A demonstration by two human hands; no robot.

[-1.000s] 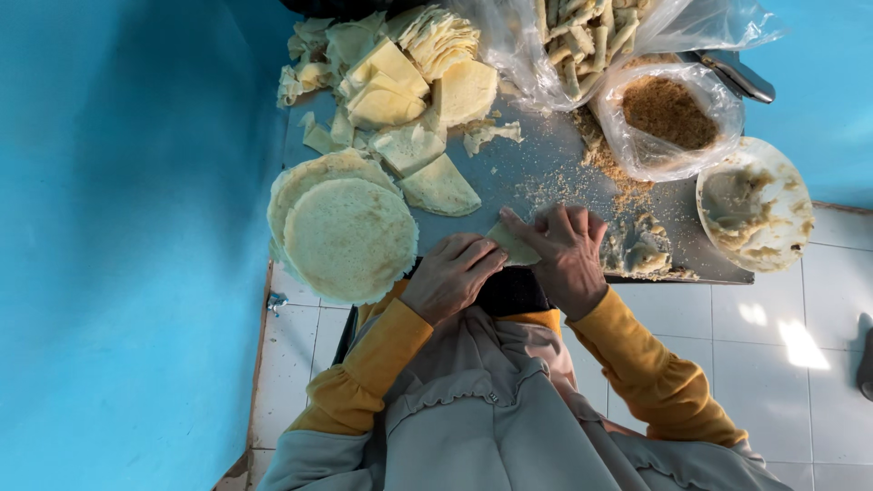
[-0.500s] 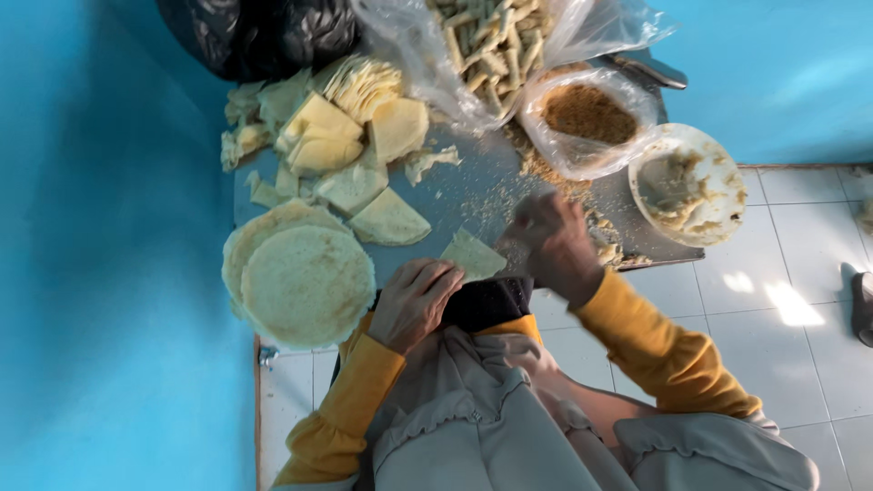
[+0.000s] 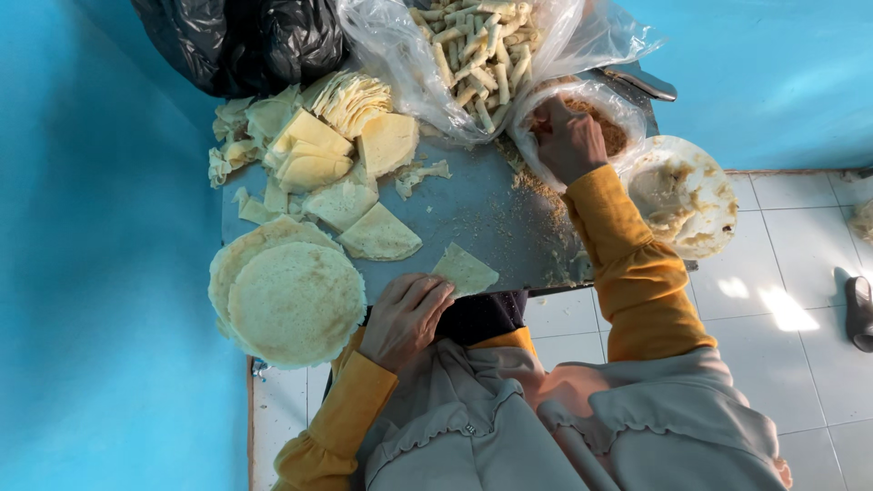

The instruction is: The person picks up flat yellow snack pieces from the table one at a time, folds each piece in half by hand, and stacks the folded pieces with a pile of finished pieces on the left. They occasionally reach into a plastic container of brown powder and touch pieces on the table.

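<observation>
A small wedge of thin pale wrapper (image 3: pixel 465 270) lies flat on the grey metal tabletop (image 3: pixel 473 205) near its front edge. My left hand (image 3: pixel 405 316) rests just left of it, fingertips touching its edge, holding nothing. My right hand (image 3: pixel 568 138) reaches far across into a clear plastic bag of brown crumbly filling (image 3: pixel 607 127), fingers bent down into it; what they grip is hidden. Both arms wear yellow sleeves.
A stack of round wrappers (image 3: pixel 293 300) overhangs the table's left front. Cut wedges (image 3: pixel 338 177) lie behind it. A clear bag of rolled sticks (image 3: pixel 473 50) and a black bag (image 3: pixel 245 41) sit at the back. A smeared bowl (image 3: pixel 684 195) stands right. Blue wall, white tiled floor.
My right hand left the wrapper wedge and moved away to the far right into the bag of brown filling. My left hand stayed by the wedge. The view shifted.
</observation>
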